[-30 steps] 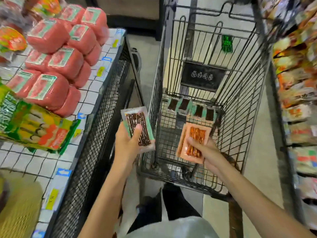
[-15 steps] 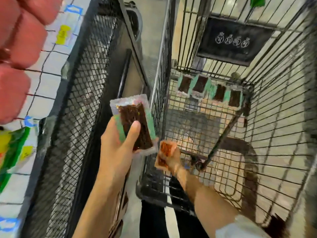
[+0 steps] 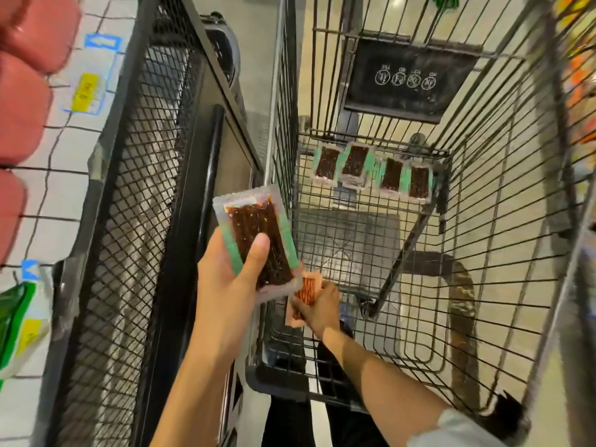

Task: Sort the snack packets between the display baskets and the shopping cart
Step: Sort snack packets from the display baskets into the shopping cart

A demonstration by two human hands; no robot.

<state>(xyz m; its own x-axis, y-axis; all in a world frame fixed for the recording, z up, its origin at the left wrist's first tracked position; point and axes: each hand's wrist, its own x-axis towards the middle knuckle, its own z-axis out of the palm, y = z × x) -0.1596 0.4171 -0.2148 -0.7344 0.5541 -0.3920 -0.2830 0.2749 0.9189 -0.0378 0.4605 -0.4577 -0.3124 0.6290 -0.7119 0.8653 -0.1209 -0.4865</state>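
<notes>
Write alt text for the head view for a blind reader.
A left hand holds a green-edged snack packet beside a shopping cart; the right hand holds an orange packet low inside it. Four similar packets lie at its far end.

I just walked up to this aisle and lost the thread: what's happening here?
A person stands over a shopping cart. The left hand holds up a green-edged packet beside the cart's wall. The right hand, low inside the cart, has an orange packet in its grip. Four green-edged packets sit in a row at the far end.
</notes>
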